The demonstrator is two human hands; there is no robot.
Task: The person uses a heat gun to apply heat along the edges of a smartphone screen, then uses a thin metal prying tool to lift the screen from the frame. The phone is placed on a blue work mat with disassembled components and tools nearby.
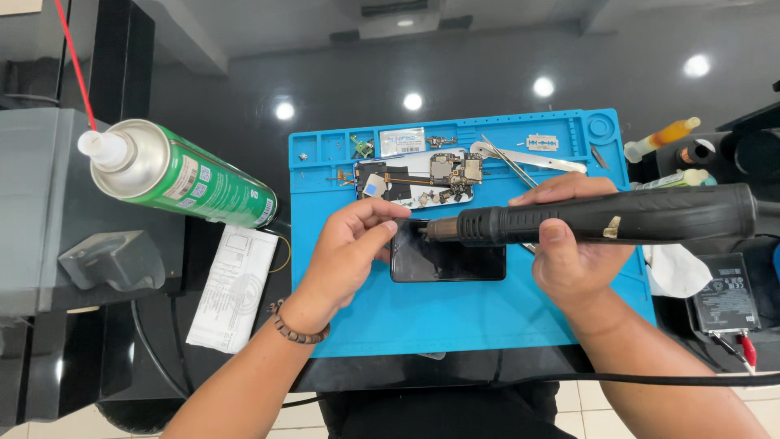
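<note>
A bright blue work mat [455, 321] is seen under a glossy black phone [447, 262]. The hot-air tool [601, 218] is coloured matt black, with a metallic nozzle. A green spray can [183, 175] is topped by a silver shoulder, a white cap and a red straw [75, 61]. A brown beaded bracelet [294, 328] is worn. A white printed sheet [233, 286] is shown beside the mat.

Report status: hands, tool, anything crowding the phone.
Right hand grips black hot-air tool, nozzle at dark phone. Left hand pinches phone's top-left corner. Opened phone lies just behind.
</note>
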